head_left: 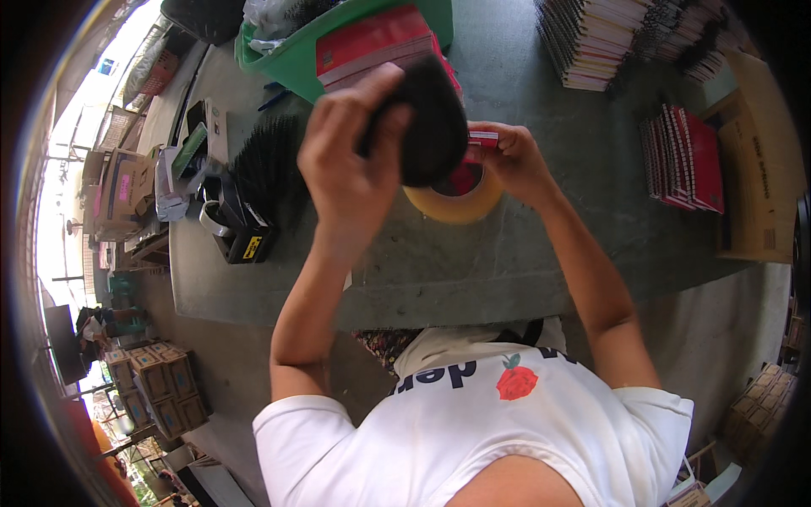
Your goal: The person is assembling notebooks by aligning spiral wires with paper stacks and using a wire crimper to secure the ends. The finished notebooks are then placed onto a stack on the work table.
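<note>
My left hand (pixel 351 160) is raised above the table and grips a black rounded bundle (pixel 431 118), perhaps a stack of spiral binding coils. My right hand (pixel 515 160) holds a tan roll of packing tape (pixel 456 203) with a red core, pinching it at its upper right edge. The black bundle overlaps the top of the tape roll and hides part of it. Both hands meet over the grey table (pixel 473 262), just in front of a stack of red booklets (pixel 372 46).
A green plastic basket (pixel 296 59) sits at the back left. A black tape dispenser (pixel 241 228) and a bristly black pile (pixel 270 165) lie at left. Spiral notebooks (pixel 600 42) are stacked at back right, red-covered ones (pixel 688 160) beside a cardboard box (pixel 760 169).
</note>
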`<state>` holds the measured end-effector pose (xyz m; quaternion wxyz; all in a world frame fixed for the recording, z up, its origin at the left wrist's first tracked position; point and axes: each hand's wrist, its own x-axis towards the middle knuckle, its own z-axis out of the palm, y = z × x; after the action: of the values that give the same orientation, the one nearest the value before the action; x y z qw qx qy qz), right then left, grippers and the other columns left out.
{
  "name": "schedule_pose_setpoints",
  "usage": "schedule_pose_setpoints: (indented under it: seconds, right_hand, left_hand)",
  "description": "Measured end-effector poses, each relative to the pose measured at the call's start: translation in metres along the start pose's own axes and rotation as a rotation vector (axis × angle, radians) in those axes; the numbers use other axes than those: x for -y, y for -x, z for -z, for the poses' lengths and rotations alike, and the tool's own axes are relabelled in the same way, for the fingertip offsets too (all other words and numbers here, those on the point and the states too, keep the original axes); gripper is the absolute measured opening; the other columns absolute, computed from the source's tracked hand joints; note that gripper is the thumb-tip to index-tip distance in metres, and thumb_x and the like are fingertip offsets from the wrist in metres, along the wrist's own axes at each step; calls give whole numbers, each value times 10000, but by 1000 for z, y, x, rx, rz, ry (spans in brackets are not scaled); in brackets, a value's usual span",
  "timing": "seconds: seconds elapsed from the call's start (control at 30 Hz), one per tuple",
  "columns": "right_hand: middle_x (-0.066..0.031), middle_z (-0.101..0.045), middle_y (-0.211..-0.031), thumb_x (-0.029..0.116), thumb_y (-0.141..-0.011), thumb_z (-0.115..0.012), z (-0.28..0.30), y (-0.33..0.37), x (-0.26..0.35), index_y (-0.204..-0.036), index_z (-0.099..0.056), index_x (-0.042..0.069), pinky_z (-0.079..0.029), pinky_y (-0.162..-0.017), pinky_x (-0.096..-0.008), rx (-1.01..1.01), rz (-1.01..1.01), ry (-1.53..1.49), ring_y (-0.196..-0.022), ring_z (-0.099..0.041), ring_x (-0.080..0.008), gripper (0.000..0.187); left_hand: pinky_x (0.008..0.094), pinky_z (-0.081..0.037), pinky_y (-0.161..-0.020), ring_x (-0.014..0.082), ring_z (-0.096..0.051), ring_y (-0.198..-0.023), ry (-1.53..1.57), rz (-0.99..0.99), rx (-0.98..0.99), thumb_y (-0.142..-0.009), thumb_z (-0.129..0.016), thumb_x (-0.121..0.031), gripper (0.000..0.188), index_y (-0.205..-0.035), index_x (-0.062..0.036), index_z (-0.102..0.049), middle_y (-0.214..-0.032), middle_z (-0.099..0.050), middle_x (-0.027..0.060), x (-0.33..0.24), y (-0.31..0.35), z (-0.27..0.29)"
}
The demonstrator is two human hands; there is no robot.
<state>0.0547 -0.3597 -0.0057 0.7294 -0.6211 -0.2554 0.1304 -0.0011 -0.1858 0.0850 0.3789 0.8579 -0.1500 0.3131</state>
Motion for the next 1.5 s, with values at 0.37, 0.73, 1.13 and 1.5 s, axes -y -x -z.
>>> schedule_pose_setpoints:
  seconds: [0.37,0.73,1.13,1.5]
  right_hand:
    - [-123,-652,-1067,83,-863,-627,1,-2,-1,-1088,-607,-35,-492,-848,-273,-9,57,-195,-948,-615,-147,255]
    - [-100,-656,-1031,136,-852,-656,7,10,-4,-1117,-593,-16,-473,-831,-242,-85,31,-80,-925,-600,-110,312]
    - [-49,-677,-942,75,-859,-634,9,25,-9,-1022,-644,-2,-490,-752,-226,-217,99,92,-847,-612,-81,181]
    - [-62,-695,-827,99,-836,-663,5,29,3,-978,-657,0,-501,-699,-241,-299,220,358,-779,-639,-90,173]
  left_hand:
    - [403,-467,-788,311,-565,-940,14,-197,468,-787,-659,-59,173,-958,-38,-649,-931,-612,160,-46,55,0]
    - [375,-437,-718,275,-549,-813,1859,-187,642,-709,-576,-46,121,-826,-15,-588,-839,-567,118,-134,52,2]
    - [403,-440,-794,316,-569,-902,-297,-159,398,-787,-640,-110,243,-1010,-33,-584,-935,-599,140,8,6,-17]
    - [408,-463,-738,326,-572,-853,-30,-174,466,-769,-648,-59,229,-983,-9,-580,-896,-596,143,10,-6,-31]
